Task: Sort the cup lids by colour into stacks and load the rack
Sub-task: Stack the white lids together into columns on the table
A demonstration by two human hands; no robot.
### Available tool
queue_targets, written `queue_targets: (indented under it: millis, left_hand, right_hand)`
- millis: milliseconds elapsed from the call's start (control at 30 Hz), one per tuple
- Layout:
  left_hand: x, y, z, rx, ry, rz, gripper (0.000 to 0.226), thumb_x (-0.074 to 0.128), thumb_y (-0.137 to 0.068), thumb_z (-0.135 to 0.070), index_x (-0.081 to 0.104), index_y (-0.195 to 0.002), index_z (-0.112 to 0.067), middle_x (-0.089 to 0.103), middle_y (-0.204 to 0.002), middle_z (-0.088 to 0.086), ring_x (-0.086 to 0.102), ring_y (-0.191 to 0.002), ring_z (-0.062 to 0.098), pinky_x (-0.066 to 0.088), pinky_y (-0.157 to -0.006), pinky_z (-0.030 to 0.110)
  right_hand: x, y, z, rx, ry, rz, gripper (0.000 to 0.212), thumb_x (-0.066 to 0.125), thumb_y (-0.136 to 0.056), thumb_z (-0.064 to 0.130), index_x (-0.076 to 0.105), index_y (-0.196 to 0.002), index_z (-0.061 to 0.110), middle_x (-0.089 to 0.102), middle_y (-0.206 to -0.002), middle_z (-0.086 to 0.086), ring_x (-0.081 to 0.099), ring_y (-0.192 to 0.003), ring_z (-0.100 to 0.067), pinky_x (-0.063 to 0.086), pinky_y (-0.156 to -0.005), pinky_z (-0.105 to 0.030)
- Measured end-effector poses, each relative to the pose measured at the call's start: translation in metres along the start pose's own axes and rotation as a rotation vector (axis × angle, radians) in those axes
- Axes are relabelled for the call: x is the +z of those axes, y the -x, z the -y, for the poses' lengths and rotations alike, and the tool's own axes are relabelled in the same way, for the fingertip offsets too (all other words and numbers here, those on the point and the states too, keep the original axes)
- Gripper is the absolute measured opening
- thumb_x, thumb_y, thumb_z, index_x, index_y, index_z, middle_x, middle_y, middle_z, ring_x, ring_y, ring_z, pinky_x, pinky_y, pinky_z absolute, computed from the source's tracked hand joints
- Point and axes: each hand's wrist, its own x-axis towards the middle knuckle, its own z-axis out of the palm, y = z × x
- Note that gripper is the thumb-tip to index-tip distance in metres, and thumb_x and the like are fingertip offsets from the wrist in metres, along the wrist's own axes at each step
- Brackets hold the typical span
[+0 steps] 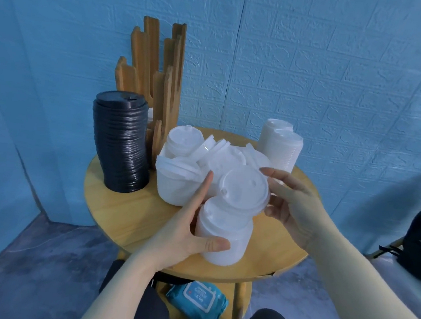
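White lids everywhere on this round wooden table [103, 211]. My left hand [188, 223] cradles a short stack of white lids [222, 239] at the table's six o'clock edge, thumb curled across its front, fingers reaching up along its left side. My right hand [291, 207] holds a single white lid [245, 190] by its rim, tilted, right on top of that stack, fingers loosely bent round the edge. Behind it, at the centre, sits a loose heap of white lids [191, 165], jumbled and overlapping. At nine o'clock stands a tall black lid stack [121, 144], leaning a bit. Just behind that, at eleven o'clock, the wooden rack [156, 73] rises upright. Two more white stacks [282, 145] stand at two o'clock. Below the tabletop lies a blue wipes pack [198, 302].
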Motion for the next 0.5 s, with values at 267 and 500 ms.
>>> queue_targets:
  millis: [267, 500]
  left_hand:
    - [0.001, 0.002, -0.003, 0.035, -0.073, -0.016, 0.099, 0.082, -0.070, -0.041, 0.014, -0.126, -0.086, 0.023, -0.140, -0.053, 0.022, -0.134, -0.025, 0.025, -0.105, 0.000]
    - [0.000, 0.001, 0.000, 0.025, -0.076, -0.026, 0.087, 0.088, -0.070, -0.043, 0.033, -0.130, -0.076, 0.039, -0.140, -0.037, 0.035, -0.131, -0.017, 0.035, -0.103, 0.014]
  right_hand:
    - [-0.002, 0.015, -0.010, 0.070, -0.036, -0.012, 0.018, 0.052, -0.096, 0.006, 0.070, -0.098, 0.009, 0.064, -0.069, -0.005, 0.055, -0.051, -0.013, 0.048, -0.042, -0.023]
    - [-0.002, 0.027, -0.014, -0.001, 0.372, -0.048, 0.022, 0.051, -0.100, 0.018, 0.073, -0.098, 0.023, 0.069, -0.077, -0.001, 0.061, -0.060, -0.012, 0.048, -0.046, -0.027]
